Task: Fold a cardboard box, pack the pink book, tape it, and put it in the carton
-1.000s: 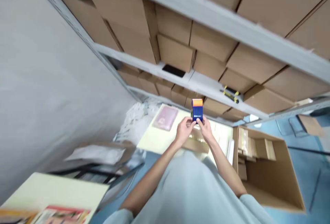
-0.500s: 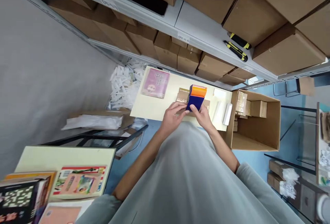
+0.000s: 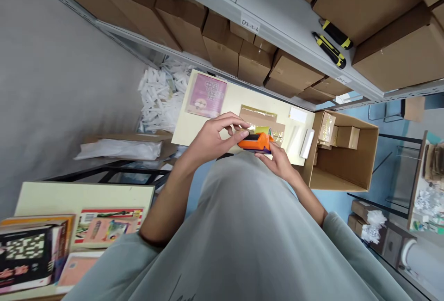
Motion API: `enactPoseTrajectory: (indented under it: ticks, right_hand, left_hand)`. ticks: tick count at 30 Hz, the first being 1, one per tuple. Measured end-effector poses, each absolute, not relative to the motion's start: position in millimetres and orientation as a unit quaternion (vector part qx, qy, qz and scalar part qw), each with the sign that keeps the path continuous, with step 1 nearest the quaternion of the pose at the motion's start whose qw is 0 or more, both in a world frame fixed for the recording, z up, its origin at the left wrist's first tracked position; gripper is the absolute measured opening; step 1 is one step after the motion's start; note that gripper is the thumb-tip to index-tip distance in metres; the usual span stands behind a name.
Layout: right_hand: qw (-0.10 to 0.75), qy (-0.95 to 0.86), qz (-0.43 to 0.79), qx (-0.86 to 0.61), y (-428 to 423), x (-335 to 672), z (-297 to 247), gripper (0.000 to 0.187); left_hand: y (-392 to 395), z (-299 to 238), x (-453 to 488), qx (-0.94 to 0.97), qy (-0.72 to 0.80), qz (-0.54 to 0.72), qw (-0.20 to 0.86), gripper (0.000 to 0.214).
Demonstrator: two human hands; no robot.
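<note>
A small orange and dark blue box [image 3: 255,143] is tilted up between my hands above the near edge of the table, a dark opening showing at its orange end. My right hand [image 3: 280,162] grips its right side. At the left end, my left hand [image 3: 217,137] has bent fingers, with the thumb on the box's edge; what lies under the fingertips is partly hidden. Something yellow-green [image 3: 263,130] shows just behind the box. Flat taped cardboard packages [image 3: 258,114] lie on the cream tabletop [image 3: 236,95] beyond.
A purple book [image 3: 207,95] lies at the table's left; white narrow boxes [image 3: 307,144] are at its right. An open carton [image 3: 354,162] holding small boxes stands beside it. Overhead, a shelf [image 3: 270,9] bears cartons and two utility knives [image 3: 329,50]. Books [image 3: 26,254] lie lower left.
The box has been turned so its orange end faces me and shows an opening. My left hand has shifted up and onto its left end. The view has shifted slightly.
</note>
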State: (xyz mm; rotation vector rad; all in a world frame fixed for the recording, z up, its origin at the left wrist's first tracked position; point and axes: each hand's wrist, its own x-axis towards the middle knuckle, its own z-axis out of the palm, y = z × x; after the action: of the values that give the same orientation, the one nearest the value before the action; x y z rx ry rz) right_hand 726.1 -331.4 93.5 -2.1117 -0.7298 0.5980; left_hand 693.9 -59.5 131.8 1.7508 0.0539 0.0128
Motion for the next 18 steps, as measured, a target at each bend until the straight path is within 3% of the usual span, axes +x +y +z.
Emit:
enactPoseTrajectory:
  ticks: [9, 18]
  right_hand:
    - [0.346, -0.258, 0.331, -0.839, -337, 726, 98, 0.040]
    - [0.408, -0.131, 0.493, -0.757, -317, 735, 84, 0.059]
  left_hand:
    - [-63, 105, 685, 0.756, 0.085, -0.051, 0.647, 0.033]
    - [-73, 31, 672, 0.661, 0.258, -0.078, 0.700, 0.044]
